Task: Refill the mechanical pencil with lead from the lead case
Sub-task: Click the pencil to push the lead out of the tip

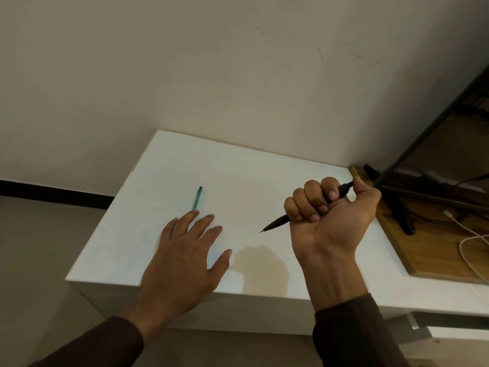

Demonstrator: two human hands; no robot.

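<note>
- Black mechanical pencil [304, 207] sits in the fist of the right hand [330, 215], all 4 fingers curled round its barrel and the thumb up by the cap end; the tip points down-left toward the bench [264, 160] and hangs above it, touching nothing.
- That fist grip probably leaves the thumb free to work the cap, which has to come off before lead can go in.
- Green lead case [197, 198], a thin stick, lies flat on the bench well to the left of the pencil, with no lid visibly open.
- Left hand [185, 255] is spread flat, palm down, holding nothing; its fingertips [194, 213] reach the near end of the lead case, but contact cannot be told.
- Likely step: the left hand is going for the lead case while the pencil waits; the refill itself is not yet begun.
- Right of the pencil, past the bench edge, a wooden surface [428, 250] carries a white cable [468, 234].
</note>
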